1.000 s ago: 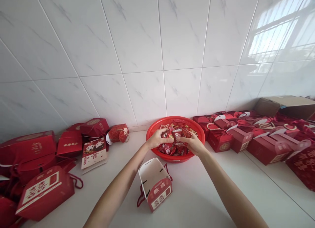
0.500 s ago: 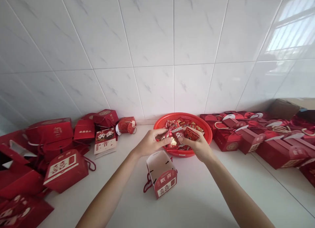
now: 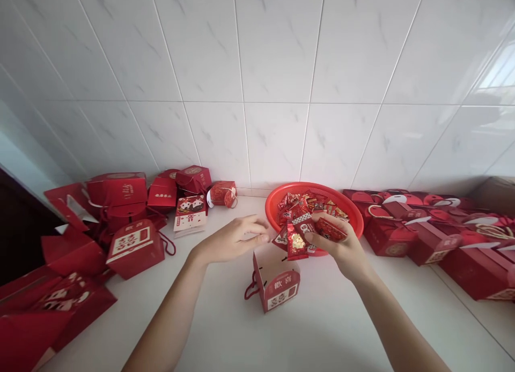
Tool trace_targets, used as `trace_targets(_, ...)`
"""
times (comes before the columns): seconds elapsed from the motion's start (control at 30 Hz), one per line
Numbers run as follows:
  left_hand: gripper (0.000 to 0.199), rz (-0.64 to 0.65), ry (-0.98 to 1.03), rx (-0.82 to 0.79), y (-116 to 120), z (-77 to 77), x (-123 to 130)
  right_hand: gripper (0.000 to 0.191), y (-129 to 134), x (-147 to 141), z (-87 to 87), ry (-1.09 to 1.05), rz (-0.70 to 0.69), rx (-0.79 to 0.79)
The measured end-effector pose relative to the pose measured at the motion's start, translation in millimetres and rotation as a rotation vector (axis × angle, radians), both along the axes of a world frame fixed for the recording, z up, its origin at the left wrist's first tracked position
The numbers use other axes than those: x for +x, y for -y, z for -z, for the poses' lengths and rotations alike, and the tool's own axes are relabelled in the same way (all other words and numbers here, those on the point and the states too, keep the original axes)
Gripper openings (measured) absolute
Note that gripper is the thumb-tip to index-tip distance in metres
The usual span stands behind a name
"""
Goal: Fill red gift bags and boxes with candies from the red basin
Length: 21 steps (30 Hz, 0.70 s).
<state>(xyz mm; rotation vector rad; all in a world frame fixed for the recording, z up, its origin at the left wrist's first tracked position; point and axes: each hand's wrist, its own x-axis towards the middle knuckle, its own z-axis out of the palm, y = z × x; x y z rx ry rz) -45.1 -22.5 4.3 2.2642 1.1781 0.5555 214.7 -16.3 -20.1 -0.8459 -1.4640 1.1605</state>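
Observation:
My right hand [image 3: 341, 248] is closed on several red candy packets [image 3: 298, 240], one with gold print hanging lowest, between the basket and the box. My left hand [image 3: 235, 237] holds nothing, its fingers apart, to the left of the packets. Just below them an open red gift box [image 3: 280, 289] stands on the white counter, a dark red cord handle at its left side. Behind the right hand lies a round red plastic basket [image 3: 275, 190] filled with wrapped candies [image 3: 311, 203], partly hidden by the hand and packets.
Red gift boxes [image 3: 134, 248] are heaped on the left, with a panda-print packet [image 3: 190, 214] and a small red pouch [image 3: 223, 193] beside them. Rows of closed red boxes [image 3: 390, 236] fill the right side. A tiled wall [image 3: 277, 141] rises behind the counter [image 3: 322, 318].
My left hand has let go of the packets and moved away to the left, opening. The packets now hang from my right hand alone. The view has turned left.

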Motion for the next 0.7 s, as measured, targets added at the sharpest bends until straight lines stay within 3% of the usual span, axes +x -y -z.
trace_targets(0.13, 0.032, 0.028, -0.219, -0.146, 0, 3.5, -5, 0.027, 3, -6, 0.7, 0.016, 0.052, 0.052)
trace_targets(0.3, 0.034, 0.106, -0.044, -0.258, -7, 11.1, 8, 0.017, 9, -17, -0.2, 0.061, 0.027, 0.174)
trace_targets(0.43, 0.032, 0.199, 0.076, -0.261, -12, 12.7, 15, 0.009, 10, -17, 2.4, 0.205, -0.132, 0.229)
trace_targets(0.57, 0.055, 0.211, 0.083, -0.266, -15, 12.1, 11, 0.016, 8, -15, 7.5, 0.445, -0.301, 0.220)
trace_targets(0.7, 0.071, 0.188, 0.057, -0.253, -16, 12.2, 7, 0.014, 6, -16, 9.8, 0.538, -0.290, 0.223)
